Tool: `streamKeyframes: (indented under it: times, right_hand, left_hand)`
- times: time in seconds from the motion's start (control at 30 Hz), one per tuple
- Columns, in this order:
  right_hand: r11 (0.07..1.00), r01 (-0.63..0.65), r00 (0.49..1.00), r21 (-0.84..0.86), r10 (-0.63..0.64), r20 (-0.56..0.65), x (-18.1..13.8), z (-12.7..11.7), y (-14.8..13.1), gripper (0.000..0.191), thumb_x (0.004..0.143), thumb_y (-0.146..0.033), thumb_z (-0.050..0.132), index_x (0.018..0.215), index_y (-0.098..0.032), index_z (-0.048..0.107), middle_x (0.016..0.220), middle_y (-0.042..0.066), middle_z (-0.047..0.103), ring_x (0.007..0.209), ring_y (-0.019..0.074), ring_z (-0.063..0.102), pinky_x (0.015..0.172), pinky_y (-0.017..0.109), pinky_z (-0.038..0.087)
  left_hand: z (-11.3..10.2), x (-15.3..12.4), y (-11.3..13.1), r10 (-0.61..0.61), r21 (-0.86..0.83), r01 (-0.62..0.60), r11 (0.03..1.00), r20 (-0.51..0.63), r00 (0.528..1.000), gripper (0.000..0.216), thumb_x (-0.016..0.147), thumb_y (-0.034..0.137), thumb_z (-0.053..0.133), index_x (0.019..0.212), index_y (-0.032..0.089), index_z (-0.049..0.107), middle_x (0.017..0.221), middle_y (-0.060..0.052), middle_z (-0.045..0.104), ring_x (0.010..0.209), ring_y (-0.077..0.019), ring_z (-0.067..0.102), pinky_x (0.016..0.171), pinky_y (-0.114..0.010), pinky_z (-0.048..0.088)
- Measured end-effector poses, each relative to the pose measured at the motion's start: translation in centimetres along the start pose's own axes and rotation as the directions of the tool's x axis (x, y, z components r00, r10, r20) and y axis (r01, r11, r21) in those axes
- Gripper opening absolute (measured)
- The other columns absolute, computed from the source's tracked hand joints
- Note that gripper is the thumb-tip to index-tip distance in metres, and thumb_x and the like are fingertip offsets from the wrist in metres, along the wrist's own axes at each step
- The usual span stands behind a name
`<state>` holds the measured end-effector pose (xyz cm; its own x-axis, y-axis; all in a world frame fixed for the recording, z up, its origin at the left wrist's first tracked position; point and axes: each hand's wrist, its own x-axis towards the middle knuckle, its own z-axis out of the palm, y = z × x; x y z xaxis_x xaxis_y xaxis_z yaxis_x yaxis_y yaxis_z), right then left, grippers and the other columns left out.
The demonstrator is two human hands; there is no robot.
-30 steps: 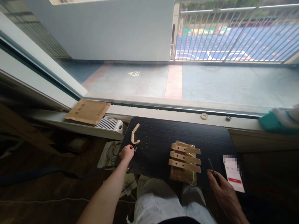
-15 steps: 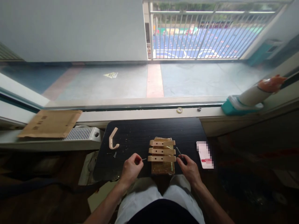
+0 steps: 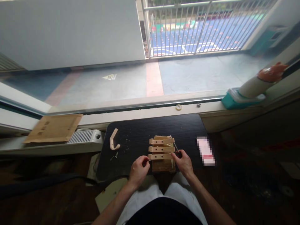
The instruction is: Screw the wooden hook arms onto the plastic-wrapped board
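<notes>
Three pale wooden hooks lie in a row across a block wrapped in brown tape (image 3: 163, 166), their dark screw holes facing up. My left hand (image 3: 138, 170) is closed in a pinch on a thin screw (image 3: 150, 160), at the left end of the nearest wooden hook (image 3: 158, 157). In my right hand (image 3: 184, 164) is a screwdriver (image 3: 176, 147), its shaft pointing up and left. The right fingertips touch the right end of that same hook. A separate wooden hook (image 3: 112, 143) lies at the table's left, with a few loose screws (image 3: 116, 155) below it.
The black table (image 3: 187, 128) stands against a window sill. A blurred pink-and-white phone-like item (image 3: 206, 151) lies at its right edge. On the sill are a tape roll (image 3: 178, 107) and a teal container (image 3: 234, 98). A cardboard envelope (image 3: 55, 126) rests on the radiator (image 3: 85, 137) at left.
My left hand has moved right, bringing the screw to the nearest hook's end. My right hand has moved left with the screwdriver and now touches that hook. The view has tilted slightly.
</notes>
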<state>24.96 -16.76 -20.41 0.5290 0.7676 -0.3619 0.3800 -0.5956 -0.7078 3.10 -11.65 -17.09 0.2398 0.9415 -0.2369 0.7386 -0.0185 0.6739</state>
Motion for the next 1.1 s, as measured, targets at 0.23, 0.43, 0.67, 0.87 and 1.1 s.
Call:
streamKeyframes:
  times: [0.23,0.43,0.67,0.87,1.1]
  right_hand:
    - [0.998,-0.012,1.000,0.065,0.010,0.027,0.1,0.4,0.0,0.032,0.068,-0.052,0.056,0.075,-0.021,0.057,0.068,0.003,0.064,0.066,0.0205,0.060,0.061,0.028,0.042]
    - [0.996,0.001,1.000,0.084,-0.003,0.024,0.0,0.8,0.2,0.028,0.069,-0.047,0.057,0.076,-0.020,0.057,0.068,0.003,0.064,0.066,0.0199,0.060,0.060,0.028,0.042]
    - [0.998,0.007,1.000,0.068,-0.009,0.028,0.0,0.8,0.2,0.024,0.069,-0.044,0.056,0.071,-0.021,0.057,0.065,0.002,0.064,0.062,0.0190,0.058,0.060,0.027,0.041]
    - [0.997,0.027,1.000,0.069,-0.027,0.002,-0.2,0.8,0.0,0.021,0.068,-0.041,0.055,0.070,-0.020,0.057,0.063,0.001,0.063,0.060,0.0177,0.058,0.058,0.026,0.040]
    - [0.999,0.020,1.000,0.037,-0.020,0.000,-0.1,0.7,0.0,0.023,0.069,-0.044,0.055,0.069,-0.022,0.056,0.064,0.001,0.064,0.060,0.0178,0.058,0.057,0.027,0.040]
  left_hand:
    - [0.1,-0.2,0.3,0.039,-0.017,-0.039,0.999,-0.024,0.999,0.013,0.075,0.020,0.047,0.077,0.019,0.060,0.075,0.000,0.063,0.070,-0.0136,0.059,0.070,-0.026,0.047]
    - [0.0,0.3,0.9,0.094,0.019,-0.093,0.995,-0.042,0.995,0.013,0.077,0.020,0.048,0.078,0.020,0.060,0.077,-0.001,0.063,0.074,-0.0142,0.059,0.073,-0.026,0.046]
    - [0.0,1.0,1.3,0.173,0.102,-0.168,0.981,-0.040,0.984,0.012,0.078,0.019,0.049,0.079,0.019,0.062,0.077,-0.002,0.063,0.075,-0.0156,0.059,0.076,-0.030,0.045]
    - [0.0,1.4,1.5,0.241,0.145,-0.232,0.962,-0.041,0.970,0.013,0.079,0.017,0.049,0.078,0.019,0.062,0.076,-0.002,0.064,0.075,-0.0166,0.058,0.077,-0.033,0.045]
    - [1.1,1.7,2.8,0.511,0.270,-0.514,0.814,0.086,0.855,0.015,0.079,0.013,0.053,0.079,0.021,0.066,0.076,-0.001,0.066,0.085,-0.0188,0.055,0.094,-0.044,0.037]
